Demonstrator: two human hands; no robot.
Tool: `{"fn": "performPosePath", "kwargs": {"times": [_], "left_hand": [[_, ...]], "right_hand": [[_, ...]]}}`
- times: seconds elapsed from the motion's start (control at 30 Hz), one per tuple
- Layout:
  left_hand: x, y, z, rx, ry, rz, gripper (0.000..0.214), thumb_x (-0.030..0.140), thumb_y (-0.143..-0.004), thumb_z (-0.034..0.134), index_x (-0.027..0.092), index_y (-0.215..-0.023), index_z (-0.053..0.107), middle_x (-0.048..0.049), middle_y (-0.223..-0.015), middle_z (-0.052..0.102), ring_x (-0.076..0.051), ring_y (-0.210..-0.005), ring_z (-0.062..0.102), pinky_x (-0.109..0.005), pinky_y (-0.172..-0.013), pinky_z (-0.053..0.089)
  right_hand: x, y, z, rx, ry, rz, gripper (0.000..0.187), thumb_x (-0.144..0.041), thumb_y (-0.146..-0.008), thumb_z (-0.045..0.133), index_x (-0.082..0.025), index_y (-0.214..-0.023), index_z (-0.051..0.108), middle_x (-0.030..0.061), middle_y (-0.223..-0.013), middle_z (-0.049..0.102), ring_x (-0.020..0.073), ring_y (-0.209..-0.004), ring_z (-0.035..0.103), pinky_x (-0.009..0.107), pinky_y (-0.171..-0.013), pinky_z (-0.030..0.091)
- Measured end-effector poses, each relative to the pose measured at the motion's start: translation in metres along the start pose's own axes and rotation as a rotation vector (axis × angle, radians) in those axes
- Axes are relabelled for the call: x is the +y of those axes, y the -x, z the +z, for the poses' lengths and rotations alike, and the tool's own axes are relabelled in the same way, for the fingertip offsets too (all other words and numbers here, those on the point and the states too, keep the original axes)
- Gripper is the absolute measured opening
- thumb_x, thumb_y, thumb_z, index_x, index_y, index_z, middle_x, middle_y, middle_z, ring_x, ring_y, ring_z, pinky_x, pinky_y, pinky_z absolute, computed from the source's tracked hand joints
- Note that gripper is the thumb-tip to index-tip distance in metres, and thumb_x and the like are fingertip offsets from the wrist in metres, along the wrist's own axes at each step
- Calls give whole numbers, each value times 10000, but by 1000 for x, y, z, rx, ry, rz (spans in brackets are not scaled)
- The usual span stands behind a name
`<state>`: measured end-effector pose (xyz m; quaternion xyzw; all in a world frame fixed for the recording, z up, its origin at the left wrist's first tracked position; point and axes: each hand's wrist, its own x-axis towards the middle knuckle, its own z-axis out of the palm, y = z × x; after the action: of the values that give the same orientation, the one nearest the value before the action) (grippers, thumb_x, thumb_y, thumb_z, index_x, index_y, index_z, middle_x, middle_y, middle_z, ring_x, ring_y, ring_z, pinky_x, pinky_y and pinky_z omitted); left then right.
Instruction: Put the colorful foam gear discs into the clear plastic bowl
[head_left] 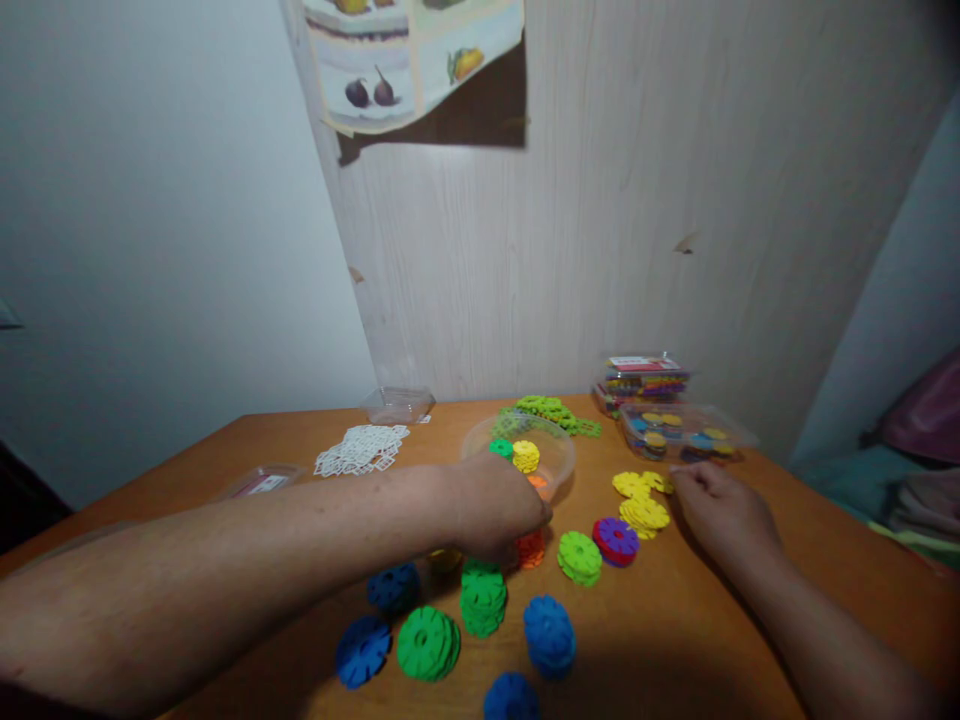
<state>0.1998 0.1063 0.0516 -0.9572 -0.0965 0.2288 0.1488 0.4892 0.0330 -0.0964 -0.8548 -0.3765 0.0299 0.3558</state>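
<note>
My left hand (499,505) reaches across from the left, its fingers curled down in front of the clear round bowl (566,465). An orange notched disc stack (529,550) lies just beneath those fingers; whatever is in their grip is hidden. On the right, my right hand (724,505) is closed, thumb and forefinger at the edge of a yellow notched disc (660,482). More yellow discs (643,517) lie beside it in an overlapping pile. Inside the bowl I see a green disc (501,448), a yellow disc (526,457) and some orange.
Nearer are lime discs (579,557), a purple disc (616,538) on red ones, green stacks (482,597) and blue stacks (549,635). Behind are white square pieces (361,450), lime linked pieces (551,410), an open clear box (397,404), a disc-filled tray (679,432) and stacked packs (645,380).
</note>
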Motion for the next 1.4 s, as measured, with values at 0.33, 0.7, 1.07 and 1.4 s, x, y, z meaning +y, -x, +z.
{"fn": "performPosePath", "kwargs": {"times": [0.33,0.7,1.07,1.4], "left_hand": [[-4,-5,5,20,18,0,305,347,-806,723,205,-1074,696,-94,-821,741,-216,-685,662,-304,-579,473],[2,-2,-6,-14,-41,-12,269,273,-799,715,186,-1054,712,-110,-838,752,-250,-718,695,-321,-584,485],[1,-1,-4,-5,11,-47,349,298,-767,765,174,-1086,694,-112,-818,746,-255,-717,696,-345,-642,517],[-22,27,-35,191,232,-129,352,407,-851,662,236,-1159,657,-31,-838,729,-182,-714,637,-277,-618,414]], "right_hand": [[2,-1,2,4,5,-13,405,-547,-886,435,-236,-831,688,62,-789,725,234,-737,642,293,-612,381],[-5,3,0,-2,35,-34,386,-523,-904,413,-239,-811,658,49,-748,702,220,-719,625,284,-590,358],[-3,1,1,-10,37,-40,370,-513,-888,435,-240,-830,678,62,-783,724,228,-735,635,289,-608,372],[-3,2,1,-2,21,-54,393,-511,-902,427,-226,-845,693,75,-800,731,224,-723,637,283,-592,367]]}}
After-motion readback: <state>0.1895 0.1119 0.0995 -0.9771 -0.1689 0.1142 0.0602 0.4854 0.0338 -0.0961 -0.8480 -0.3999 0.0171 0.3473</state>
